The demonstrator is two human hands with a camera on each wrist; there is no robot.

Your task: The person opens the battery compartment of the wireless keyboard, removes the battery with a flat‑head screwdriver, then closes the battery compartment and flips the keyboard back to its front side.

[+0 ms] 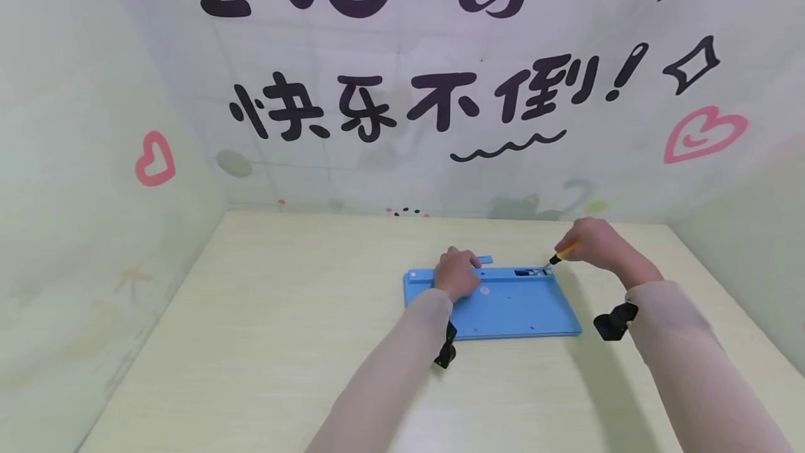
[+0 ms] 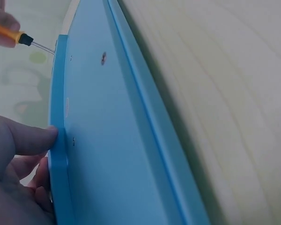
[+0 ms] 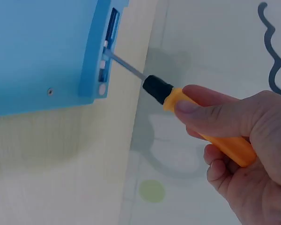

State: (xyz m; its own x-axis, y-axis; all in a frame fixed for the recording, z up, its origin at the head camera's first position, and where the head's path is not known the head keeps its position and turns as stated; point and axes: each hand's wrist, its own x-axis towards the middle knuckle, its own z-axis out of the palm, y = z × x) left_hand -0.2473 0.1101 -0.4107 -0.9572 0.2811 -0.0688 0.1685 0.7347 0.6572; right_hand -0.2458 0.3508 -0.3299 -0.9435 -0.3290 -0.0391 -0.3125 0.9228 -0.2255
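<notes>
A blue flat device, which looks like the underside of a keyboard, lies on the table with its raised bar at the far side. My left hand grips that bar near its middle, thumb on the near face and fingers curled behind. With thumb and fingers my right hand holds a screwdriver, orange-handled with a black collar. Its metal tip reaches into an uncovered slot at the bar's right end. A small blue strip lies just beyond the bar, beside my left fingers.
The pale wooden table surrounds the device. Behind it stands a whitish backdrop with black lettering, and similar sheets close off both sides. Each wrist wears a black camera mount.
</notes>
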